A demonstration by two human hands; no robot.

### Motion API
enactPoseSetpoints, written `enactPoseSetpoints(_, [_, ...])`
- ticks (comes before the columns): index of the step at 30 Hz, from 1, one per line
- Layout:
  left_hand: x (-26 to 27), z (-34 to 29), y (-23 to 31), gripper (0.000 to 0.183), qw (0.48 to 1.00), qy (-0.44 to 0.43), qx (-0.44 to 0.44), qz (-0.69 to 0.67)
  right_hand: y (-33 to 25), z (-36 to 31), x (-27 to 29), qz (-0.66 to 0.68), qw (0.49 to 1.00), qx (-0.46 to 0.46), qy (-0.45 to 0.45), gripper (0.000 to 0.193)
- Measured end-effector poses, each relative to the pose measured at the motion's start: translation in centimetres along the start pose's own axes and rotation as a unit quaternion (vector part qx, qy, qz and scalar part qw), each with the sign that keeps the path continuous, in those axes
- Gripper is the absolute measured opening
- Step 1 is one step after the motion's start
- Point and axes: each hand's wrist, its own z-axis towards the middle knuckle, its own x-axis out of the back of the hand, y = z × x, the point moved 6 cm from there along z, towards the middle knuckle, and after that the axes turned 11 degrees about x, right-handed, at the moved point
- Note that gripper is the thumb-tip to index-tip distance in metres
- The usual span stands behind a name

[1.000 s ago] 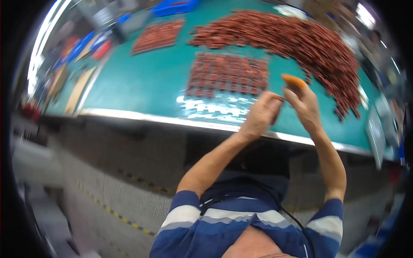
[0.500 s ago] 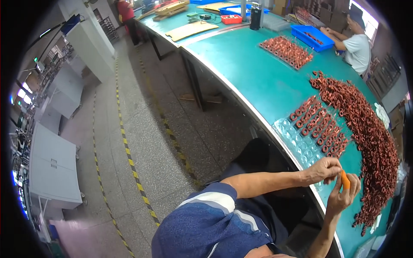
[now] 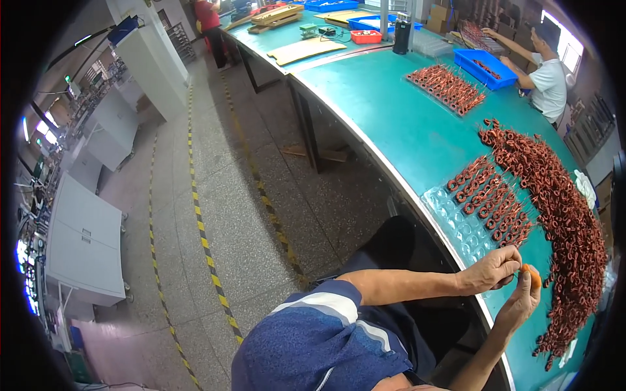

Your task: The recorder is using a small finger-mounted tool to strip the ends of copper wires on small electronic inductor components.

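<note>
My left hand (image 3: 492, 271) and my right hand (image 3: 520, 301) meet over the table's near edge, fingertips pinched close together. An orange cover, like a finger cot (image 3: 535, 279), shows at the right hand's fingers. Whatever lies between the fingertips is too small and hidden to name. Just beyond my left hand lies a clear plastic tray (image 3: 462, 221) with round pockets. Rows of red-brown wire-wound rings (image 3: 490, 199) with thin leads fill its far side; the near-left pockets hold none. To the right of my hands spreads a long heap of similar rings (image 3: 566, 221).
Farther along the green table (image 3: 385, 124) sits another filled batch of rings (image 3: 447, 88). Behind it are a blue bin (image 3: 475, 73) and a co-worker in a white shirt (image 3: 549, 85). A black cylinder (image 3: 402, 37) and a red tray (image 3: 366, 37) stand farther back.
My right hand's fingers have bent, so the orange cover now curves over instead of pointing up. Both hands stay together. The co-worker's arm has reached out toward the back.
</note>
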Motion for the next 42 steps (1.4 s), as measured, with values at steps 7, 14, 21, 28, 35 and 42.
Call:
enactPoseSetpoints(7, [1.0, 2.1, -1.6, 0.021, 0.995, -0.025, -0.027, 0.090, 2.3, -1.8, 2.5, -0.084, 0.993, -0.075, 0.032, 0.038])
enactPoseSetpoints(14, [1.9, 0.3, -0.2, 0.029, 0.993, -0.031, 0.061, 0.094, 2.4, -1.0, -1.3, -0.003, 0.997, -0.080, 0.011, 0.028])
enactPoseSetpoints(21, [1.7, -0.4, -0.7, 0.024, 0.964, 0.032, 0.031, 0.263, -3.2, -1.6, -1.3, -0.293, 0.953, 0.071, 0.016, 0.019])
enactPoseSetpoints(28, [2.6, -0.6, -0.8, 0.027, 0.978, -0.031, 0.085, 0.187, -0.9, -1.7, -0.2, -0.107, 0.987, -0.059, 0.100, 0.028])
enactPoseSetpoints(35, [2.7, -0.9, -2.1, 0.033, 0.948, -0.082, 0.149, 0.268, 1.0, -2.7, 0.2, -0.017, 0.987, -0.158, 0.038, 0.025])
enactPoseSetpoints(42, [1.4, -1.3, -0.3, 0.022, 0.933, -0.046, 0.083, 0.348, 0.7, -2.6, -0.9, 0.057, 0.979, -0.193, 0.029, 0.025])
